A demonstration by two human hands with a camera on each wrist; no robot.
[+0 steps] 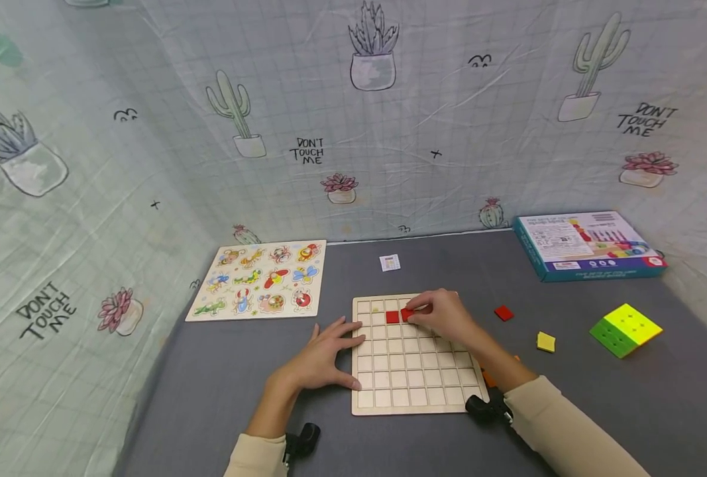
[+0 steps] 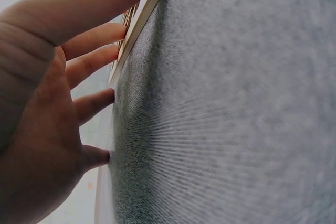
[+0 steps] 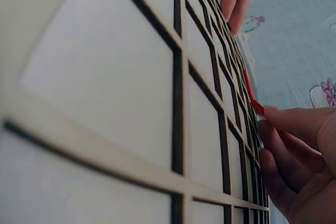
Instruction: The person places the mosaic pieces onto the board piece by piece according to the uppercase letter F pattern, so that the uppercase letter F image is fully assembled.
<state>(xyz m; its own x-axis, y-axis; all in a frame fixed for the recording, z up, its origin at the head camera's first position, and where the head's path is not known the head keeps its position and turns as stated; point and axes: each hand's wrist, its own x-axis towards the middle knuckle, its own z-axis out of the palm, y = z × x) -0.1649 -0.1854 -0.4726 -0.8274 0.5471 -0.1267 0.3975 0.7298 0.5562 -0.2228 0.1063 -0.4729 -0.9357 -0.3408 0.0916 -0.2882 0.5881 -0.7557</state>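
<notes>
A wooden grid board (image 1: 397,381) lies flat on the grey table. My left hand (image 1: 320,354) rests at its left edge, fingers spread and tips touching the rim; the left wrist view shows the thumb (image 2: 100,9) against the board's side. With thumb and fingertips, my right hand (image 1: 445,315) pinches a red square tile (image 1: 406,315) over a cell near the board's far edge. Just left of it, another red tile (image 1: 392,317) sits in a cell. In the right wrist view the pinched tile (image 3: 257,107) appears tilted at the board's surface.
Right of the board lie a loose red tile (image 1: 504,313) and a yellow tile (image 1: 546,342). Orange pieces (image 1: 488,378) are partly hidden under the right forearm. Farther right stand a yellow-green cube (image 1: 624,330) and a game box (image 1: 588,245). An insect puzzle board (image 1: 258,279) and small white card (image 1: 389,262) lie behind.
</notes>
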